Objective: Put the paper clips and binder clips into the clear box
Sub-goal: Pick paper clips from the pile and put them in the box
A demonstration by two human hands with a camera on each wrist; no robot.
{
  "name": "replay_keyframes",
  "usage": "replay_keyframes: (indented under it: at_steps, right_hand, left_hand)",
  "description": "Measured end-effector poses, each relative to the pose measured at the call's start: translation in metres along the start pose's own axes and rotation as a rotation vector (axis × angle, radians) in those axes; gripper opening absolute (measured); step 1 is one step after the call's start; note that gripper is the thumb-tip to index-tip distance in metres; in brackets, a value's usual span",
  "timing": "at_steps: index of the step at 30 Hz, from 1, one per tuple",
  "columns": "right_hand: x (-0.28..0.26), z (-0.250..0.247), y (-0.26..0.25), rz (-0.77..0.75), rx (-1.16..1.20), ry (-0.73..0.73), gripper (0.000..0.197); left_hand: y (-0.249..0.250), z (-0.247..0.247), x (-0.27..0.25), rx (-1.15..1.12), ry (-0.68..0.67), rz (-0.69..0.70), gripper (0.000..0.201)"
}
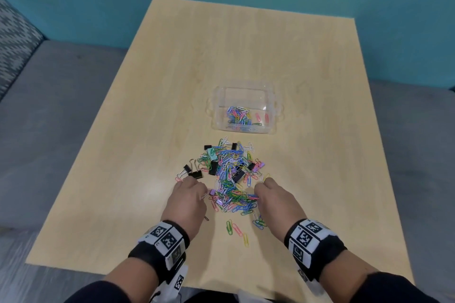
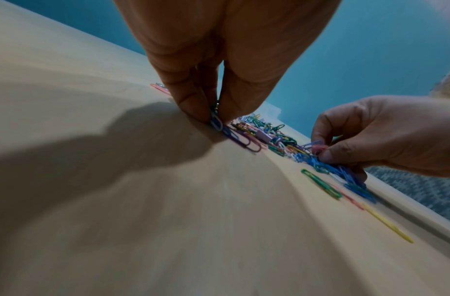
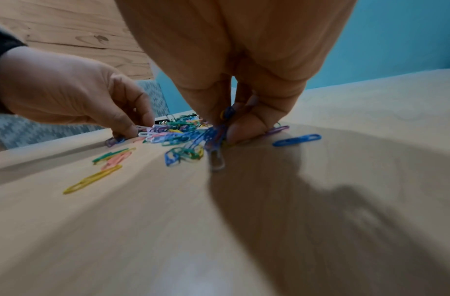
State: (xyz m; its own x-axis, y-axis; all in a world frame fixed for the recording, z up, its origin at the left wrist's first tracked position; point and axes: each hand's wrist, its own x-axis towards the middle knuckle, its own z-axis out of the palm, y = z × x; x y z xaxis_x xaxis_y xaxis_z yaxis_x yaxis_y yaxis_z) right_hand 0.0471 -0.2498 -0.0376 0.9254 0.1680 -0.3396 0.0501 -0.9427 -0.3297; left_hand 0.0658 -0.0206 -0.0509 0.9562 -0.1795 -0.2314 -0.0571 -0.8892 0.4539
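A heap of coloured paper clips [image 1: 232,177] and black binder clips [image 1: 213,167] is spread at the lower centre of the head view on the tabletop [image 1: 147,106], its long axis running toward the clear box [image 1: 243,108] just above it. Clips are already held in the box. The left hand [image 1: 187,200] and right hand [image 1: 275,200] are set at the heap's two sides, fingers [image 2: 193,104] curled and pinched on paper clips.
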Motion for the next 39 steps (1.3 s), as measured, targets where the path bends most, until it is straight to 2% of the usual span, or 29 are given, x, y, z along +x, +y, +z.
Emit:
replay_keyframes:
  at_steps: [3,8,11,13,17,22,25,29,30,32,33,35,37,39]
  right_hand:
    - [0.002,-0.003,0.005,0.06,0.108,-0.025,0.015]
    - [0.005,-0.014,0.016,0.193,0.439,-0.029,0.016]
    - [0.007,-0.025,0.02,0.32,0.759,-0.096,0.02]
    - [0.009,-0.035,0.024,0.342,0.886,-0.147,0.024]
    - [0.03,-0.068,0.026,0.306,0.939,-0.097,0.02]
    - [0.097,-0.117,0.023,0.213,0.793,0.079,0.019]
    - [0.135,-0.136,0.014,0.211,0.673,0.159,0.018]
    - [0.158,-0.14,0.008,0.23,0.684,0.116,0.005]
    - [0.157,-0.139,0.008,0.239,0.652,0.11,0.01]
    - [0.144,-0.135,0.011,0.212,0.44,0.146,0.025]
    - [0.131,-0.131,0.013,0.169,0.338,0.181,0.027]
    - [0.096,-0.118,0.012,0.032,0.225,0.208,0.026]
    - [0.058,-0.094,0.008,-0.132,0.09,0.118,0.022]
    - [0.027,-0.066,0.006,-0.284,-0.065,0.002,0.019]
  left_hand:
    - [-0.002,-0.002,0.001,-0.048,-0.003,-0.046,0.024]
    - [-0.005,-0.01,0.004,-0.234,0.071,-0.188,0.02]
    - [-0.01,-0.018,0.007,-0.498,0.034,-0.39,0.025]
    - [-0.009,-0.031,0.011,-0.751,-0.012,-0.495,0.019]
    - [0.013,-0.068,0.032,-0.992,-0.018,-0.492,0.013]
    - [0.049,-0.097,0.107,-0.91,0.058,-0.334,0.025]
    - [0.073,-0.1,0.154,-0.874,0.105,-0.293,0.026]
    - [0.093,-0.097,0.175,-0.898,0.064,-0.263,0.024]
    - [0.092,-0.096,0.173,-0.917,0.057,-0.265,0.023]
    - [0.08,-0.095,0.162,-0.921,0.088,-0.27,0.02]
    - [0.071,-0.093,0.152,-0.874,0.115,-0.261,0.019]
    - [0.047,-0.088,0.123,-0.632,0.137,-0.203,0.02]
    - [0.027,-0.078,0.082,-0.363,0.103,-0.108,0.018]
    - [0.015,-0.063,0.04,-0.238,0.048,0.015,0.016]
